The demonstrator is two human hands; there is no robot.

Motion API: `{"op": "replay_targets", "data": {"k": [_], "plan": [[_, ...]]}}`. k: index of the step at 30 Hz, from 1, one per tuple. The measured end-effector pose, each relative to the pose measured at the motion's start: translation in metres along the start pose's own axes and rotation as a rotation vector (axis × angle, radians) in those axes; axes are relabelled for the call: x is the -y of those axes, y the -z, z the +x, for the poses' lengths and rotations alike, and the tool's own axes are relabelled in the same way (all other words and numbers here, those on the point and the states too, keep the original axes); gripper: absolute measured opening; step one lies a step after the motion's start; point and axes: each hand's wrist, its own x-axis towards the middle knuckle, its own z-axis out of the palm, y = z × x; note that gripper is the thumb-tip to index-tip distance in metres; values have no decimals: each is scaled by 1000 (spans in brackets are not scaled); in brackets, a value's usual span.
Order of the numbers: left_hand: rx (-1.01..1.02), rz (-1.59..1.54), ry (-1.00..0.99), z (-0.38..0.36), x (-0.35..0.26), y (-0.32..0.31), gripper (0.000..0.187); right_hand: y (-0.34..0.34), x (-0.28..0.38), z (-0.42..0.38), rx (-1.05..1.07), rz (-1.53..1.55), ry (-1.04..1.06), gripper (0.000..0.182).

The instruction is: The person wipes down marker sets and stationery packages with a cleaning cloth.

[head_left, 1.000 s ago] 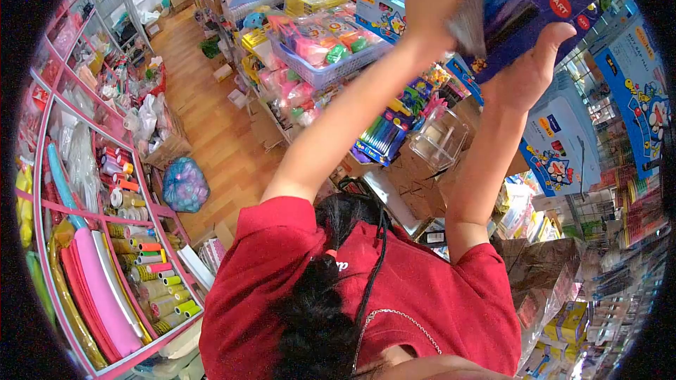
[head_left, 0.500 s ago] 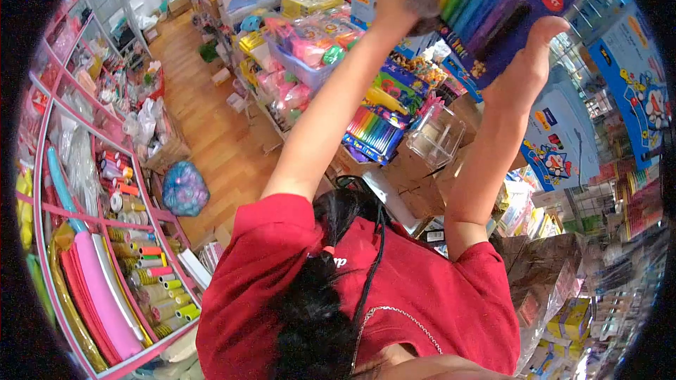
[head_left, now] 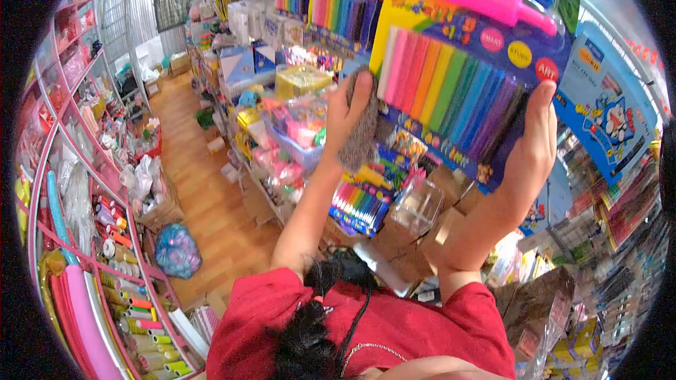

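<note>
A modelling clay pack (head_left: 451, 91) with a row of coloured sticks and a pink rolling pin is held up in front of me. My right hand (head_left: 531, 137) grips its right edge, thumb on the front and fingers partly hidden. At the pack's left edge is my left hand (head_left: 348, 116), closed on a grey fuzzy cloth (head_left: 361, 123), thumb pointing up. The cloth lies close against the pack; whether those fingers also hold the pack is hidden.
Similar clay packs (head_left: 343, 3) hang behind on the left. Below are a purple-blue basket (head_left: 296, 144), a clear plastic box (head_left: 419, 204) and cardboard. Blue boxes (head_left: 609, 102) stand at right. A pink-framed shelf (head_left: 91, 239) and a filled bag (head_left: 177, 250) flank the aisle at left.
The view has tilted upward, and more of the clay pack and the hanging packs now shows. Both hands appear lower in view, still at the pack's two sides.
</note>
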Motion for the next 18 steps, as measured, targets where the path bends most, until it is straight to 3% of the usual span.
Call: {"op": "replay_targets", "data": {"k": [4, 6, 9, 11, 12, 13, 15, 16, 17, 18], "plan": [[13, -108, 117, -5, -22, 2, 37, -1, 14, -3, -12, 52, -25, 43], [15, -149, 16, 0, -25, 3, 37, 0, 1, 3, 27, -142, 324, 43], [-20, -191, 20, -4, -42, 5, 37, 2, 2, 23, 68, -255, 520, 42], [-34, -245, 59, -4, -46, 12, 37, -10, 14, 27, 112, 51, 115, 42], [-44, -115, 17, -1, -37, 24, 36, -14, 9, 28, 86, 79, 52, 41], [-194, -161, 99, 4, -35, 26, 36, -18, 10, 26, 159, 164, -24, 40], [-506, -247, 268, 12, -29, 33, 37, -11, -18, 31, 169, 175, -94, 54], [-377, -287, 269, 11, -20, 51, 40, -10, -30, 29, 203, 224, -151, 55], [-307, -491, 83, 22, 16, 71, 42, -8, -40, 25, 234, 268, -210, 57], [-220, -554, 66, 19, 15, 84, 42, -6, -50, 21, 261, 314, -269, 58]]}}
